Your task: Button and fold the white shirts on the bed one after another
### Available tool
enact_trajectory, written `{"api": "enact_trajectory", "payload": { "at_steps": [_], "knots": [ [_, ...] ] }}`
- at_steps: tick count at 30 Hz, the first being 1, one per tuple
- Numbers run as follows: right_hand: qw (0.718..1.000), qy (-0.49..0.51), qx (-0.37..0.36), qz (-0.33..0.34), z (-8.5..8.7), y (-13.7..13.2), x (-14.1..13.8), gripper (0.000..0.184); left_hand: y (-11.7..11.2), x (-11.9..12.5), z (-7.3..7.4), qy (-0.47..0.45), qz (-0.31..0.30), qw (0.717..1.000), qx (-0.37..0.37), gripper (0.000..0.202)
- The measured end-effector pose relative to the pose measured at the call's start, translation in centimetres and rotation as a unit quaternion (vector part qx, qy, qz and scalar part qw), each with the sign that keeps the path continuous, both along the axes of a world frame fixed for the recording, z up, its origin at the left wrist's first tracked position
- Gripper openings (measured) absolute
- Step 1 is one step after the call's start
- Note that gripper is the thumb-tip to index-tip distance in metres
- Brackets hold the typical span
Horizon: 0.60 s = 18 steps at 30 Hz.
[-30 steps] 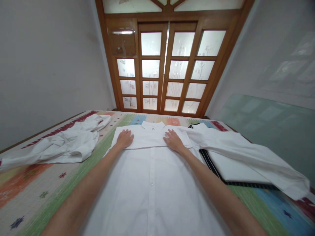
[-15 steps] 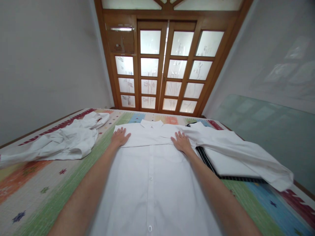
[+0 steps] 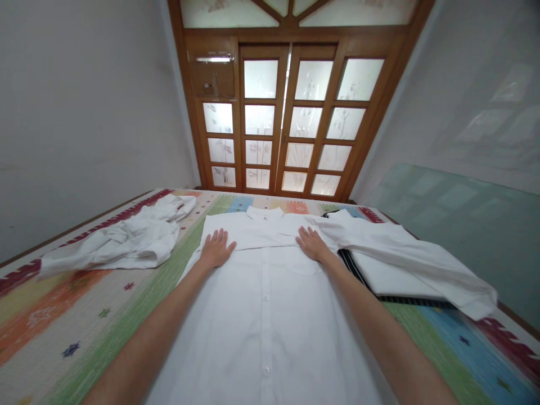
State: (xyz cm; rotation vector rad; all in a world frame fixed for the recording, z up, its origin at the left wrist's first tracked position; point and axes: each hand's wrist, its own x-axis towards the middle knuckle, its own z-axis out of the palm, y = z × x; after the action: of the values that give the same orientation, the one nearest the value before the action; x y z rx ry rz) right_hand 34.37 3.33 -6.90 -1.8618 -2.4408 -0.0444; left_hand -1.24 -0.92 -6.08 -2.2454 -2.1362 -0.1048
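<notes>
A white button-up shirt [image 3: 236, 315] lies spread out in front of me, its collar at the far end and its button strip running toward me. One sleeve is folded across the upper chest; the other stretches out to the right. On the left part of the folded sleeve rests my left hand [image 3: 216, 248], flat with fingers spread. My right hand [image 3: 312, 244] lies flat on the right side of the chest, fingers also extended. Both palms touch the cloth without gripping it.
Another white garment [image 3: 130, 242] lies crumpled on the left of the patterned cover [image 3: 84, 315]. Under the outstretched sleeve sits a folded white cloth with black striped edging [image 3: 392, 278]. A glass panel [image 3: 455, 219] leans at the right wall; wooden glazed doors [image 3: 287, 135] stand beyond.
My left hand has slid a little to the right over the shirt. My right hand stays about where it was on the cloth. The camera view has shifted slightly.
</notes>
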Motion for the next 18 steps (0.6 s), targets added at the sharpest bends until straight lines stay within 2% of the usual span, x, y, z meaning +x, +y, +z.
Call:
{"api": "enact_trajectory", "payload": {
  "at_steps": [4,10,12,14,18],
  "knots": [
    [0.999,-0.024,0.012,0.033,-0.1,-1.2,0.1,0.054,-1.1,0.2,0.2,-0.008,0.012,1.0,0.001,0.065],
    [0.999,-0.02,-0.023,0.016,0.6,-3.3,0.1,0.056,-1.4,0.3,0.8,-0.02,0.014,1.0,-0.008,0.066],
    [0.999,-0.006,-0.043,0.028,1.5,-3.8,0.6,0.054,-1.4,0.2,1.0,-0.021,0.012,1.0,-0.013,0.068],
    [1.0,0.009,-0.02,0.021,2.9,-4.3,1.5,0.051,-1.5,0.2,1.1,-0.021,0.011,1.0,-0.018,0.07],
    [0.99,0.014,0.103,-0.091,6.0,-6.2,3.9,0.047,-1.6,0.3,1.3,-0.021,0.01,1.0,-0.019,0.07]
  ]
}}
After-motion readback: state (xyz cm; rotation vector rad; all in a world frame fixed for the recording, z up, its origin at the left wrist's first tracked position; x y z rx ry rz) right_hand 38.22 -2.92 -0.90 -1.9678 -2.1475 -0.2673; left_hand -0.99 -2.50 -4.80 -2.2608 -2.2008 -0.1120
